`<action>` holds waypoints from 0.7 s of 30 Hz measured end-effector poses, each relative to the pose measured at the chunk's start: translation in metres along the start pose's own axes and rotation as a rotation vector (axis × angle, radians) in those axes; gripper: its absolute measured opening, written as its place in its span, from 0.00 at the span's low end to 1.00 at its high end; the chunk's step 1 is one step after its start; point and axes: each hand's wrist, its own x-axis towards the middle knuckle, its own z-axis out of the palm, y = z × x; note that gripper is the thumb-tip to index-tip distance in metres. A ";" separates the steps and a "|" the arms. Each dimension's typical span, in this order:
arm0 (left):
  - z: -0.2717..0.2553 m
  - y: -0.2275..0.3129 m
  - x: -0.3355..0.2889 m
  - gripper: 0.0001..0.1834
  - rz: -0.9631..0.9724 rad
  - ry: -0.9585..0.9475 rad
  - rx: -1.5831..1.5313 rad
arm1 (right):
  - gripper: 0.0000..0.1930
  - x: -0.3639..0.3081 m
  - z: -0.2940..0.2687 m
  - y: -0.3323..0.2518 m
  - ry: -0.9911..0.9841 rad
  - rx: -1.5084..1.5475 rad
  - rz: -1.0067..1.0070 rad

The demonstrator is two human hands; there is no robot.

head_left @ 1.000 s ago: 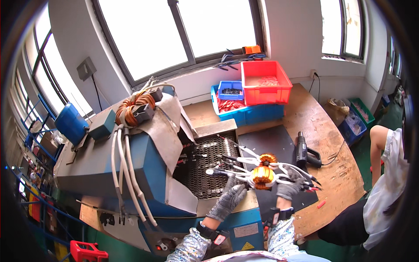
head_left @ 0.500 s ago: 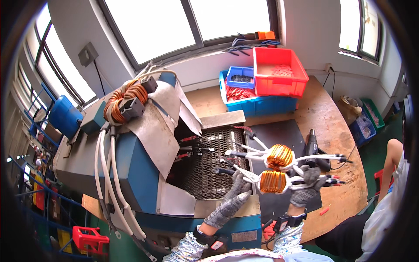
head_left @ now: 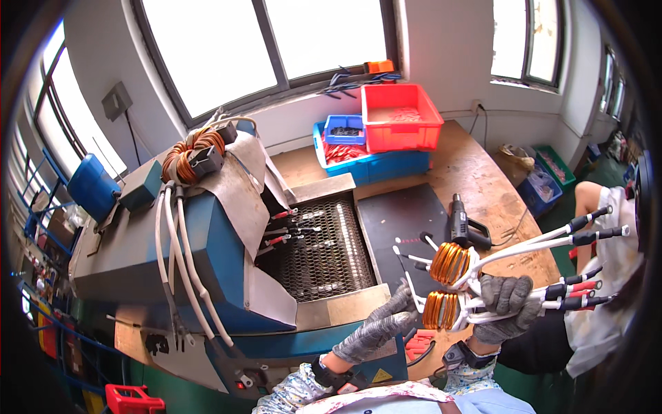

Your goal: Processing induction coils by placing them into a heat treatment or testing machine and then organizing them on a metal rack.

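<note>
Copper windings gleam on an upper coil (head_left: 449, 263) and a lower coil (head_left: 440, 310), right of the frame's centre, between two grey-gloved hands. Clamped round their white leads (head_left: 552, 232), the right hand (head_left: 509, 303) holds them from the right; the left hand (head_left: 379, 324), grasping nothing I can see, has fingertips just beside the lower coil. Lengthwise, the leads stretch rightward, some slanting up, to black or red sleeved ends.

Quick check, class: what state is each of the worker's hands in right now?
Left hand: open, beside the nearer copper coil; touching unclear.
Right hand: closed around white cables.
</note>
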 end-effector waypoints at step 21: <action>0.051 -0.129 -0.123 0.24 -0.235 -0.758 0.438 | 0.21 -0.292 0.224 -0.154 0.557 -0.401 0.110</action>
